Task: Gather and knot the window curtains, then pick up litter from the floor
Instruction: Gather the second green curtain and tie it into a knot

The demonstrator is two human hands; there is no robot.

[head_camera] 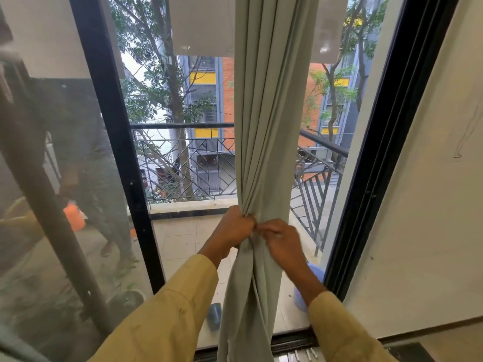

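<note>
A pale grey-green curtain [269,121] hangs from the top of the view down past the bottom edge, bunched into narrow folds in front of an open balcony doorway. My left hand [232,228] grips the gathered folds from the left at about waist height. My right hand [282,242] pinches the cloth just to the right, its fingertips meeting those of the left hand. Below the hands the fabric falls loosely in a twisted bundle. Both arms wear yellow sleeves.
A black door frame [115,142] stands left of the curtain, with a glass pane reflecting the room. A black frame [376,163] and a white wall [428,194] lie to the right. Beyond is a tiled balcony with a black railing [188,163] and blue items [214,316] on the floor.
</note>
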